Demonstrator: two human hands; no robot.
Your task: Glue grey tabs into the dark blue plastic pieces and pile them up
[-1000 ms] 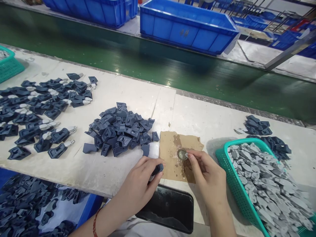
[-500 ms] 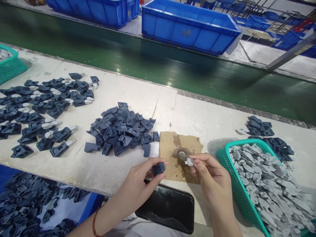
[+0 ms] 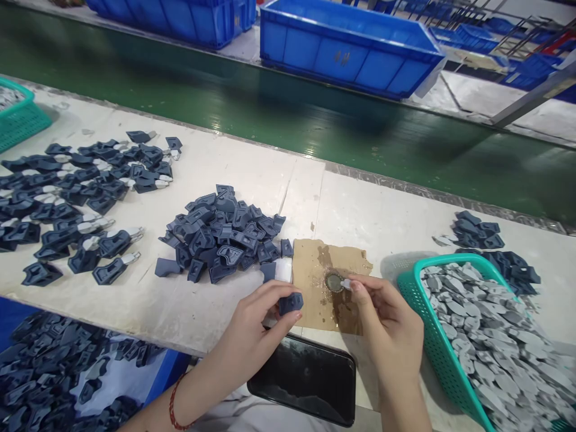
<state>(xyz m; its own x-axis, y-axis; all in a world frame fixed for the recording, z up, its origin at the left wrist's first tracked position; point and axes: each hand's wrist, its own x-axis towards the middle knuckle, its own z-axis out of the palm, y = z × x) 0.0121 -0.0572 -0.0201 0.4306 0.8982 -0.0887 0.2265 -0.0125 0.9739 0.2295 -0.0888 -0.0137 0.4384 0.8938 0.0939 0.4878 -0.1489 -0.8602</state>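
Note:
Between thumb and fingers, my left hand (image 3: 263, 321) pinches a dark blue plastic part (image 3: 291, 303), just over the near left edge of a brown cardboard piece (image 3: 310, 264). My right hand (image 3: 382, 324) pinches a small light grey plastic part (image 3: 346, 284), mostly covered by the fingertips. Its exposed end is at the rim of a small round cap (image 3: 334, 282) lying on the stained, wet cardboard. Left of the cardboard lies a heap of loose dark blue parts (image 3: 225, 234). A black phone (image 3: 310, 378) lies below my hands.
To the right, a green basket (image 3: 418, 300) is full of light grey parts. Dark blue parts joined with grey ones (image 3: 108, 246) spread across the left. Behind the table runs a green conveyor belt (image 3: 252, 114), with blue crates (image 3: 342, 54) beyond. Another blue bin (image 3: 168, 372) sits lower left.
My right hand has tilted, and the grey part has shifted slightly, its end now at the cap's rim. My left hand keeps the dark blue part in nearly the same place.

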